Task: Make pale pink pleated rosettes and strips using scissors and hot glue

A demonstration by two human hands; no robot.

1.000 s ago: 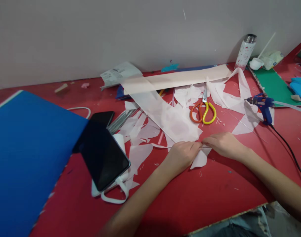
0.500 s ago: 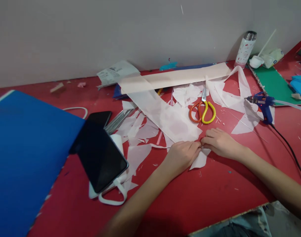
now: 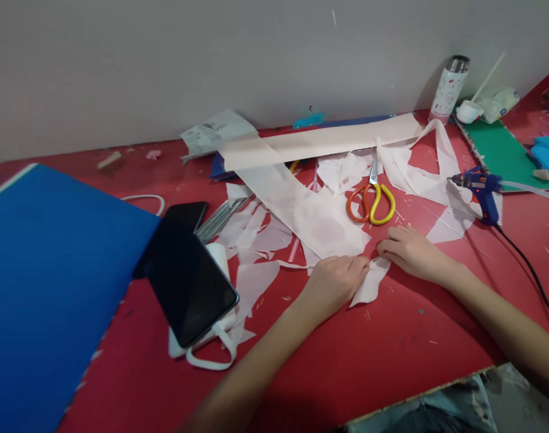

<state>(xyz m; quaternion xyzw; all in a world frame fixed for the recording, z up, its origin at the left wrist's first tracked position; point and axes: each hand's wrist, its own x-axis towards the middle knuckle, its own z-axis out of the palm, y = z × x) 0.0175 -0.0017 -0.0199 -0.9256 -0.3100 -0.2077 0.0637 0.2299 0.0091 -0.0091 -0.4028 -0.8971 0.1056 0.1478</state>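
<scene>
Between my hands is a small piece of thin white paper [image 3: 368, 287], low over the red table. My left hand [image 3: 337, 279] is closed on the paper's left side, fingertips pressed together. At the other edge, my right hand [image 3: 407, 249] pinches the paper's upper right corner. Just beyond the hands lie scissors [image 3: 372, 201] with one orange and one yellow handle, blades pointing away. A wide translucent paper strip [image 3: 301, 210] runs diagonally up to the left from near my left hand.
A blue hot glue gun [image 3: 481, 189] with its cord lies at right, near a green board [image 3: 504, 153] and a white bottle [image 3: 450, 90]. Left are a phone [image 3: 190, 288], a white cable and a large blue board [image 3: 62, 288]. Paper scraps litter the red table [image 3: 391, 361].
My right hand has moved slightly right, away from my left hand, and more of the paper shows between them. The view has shifted a little.
</scene>
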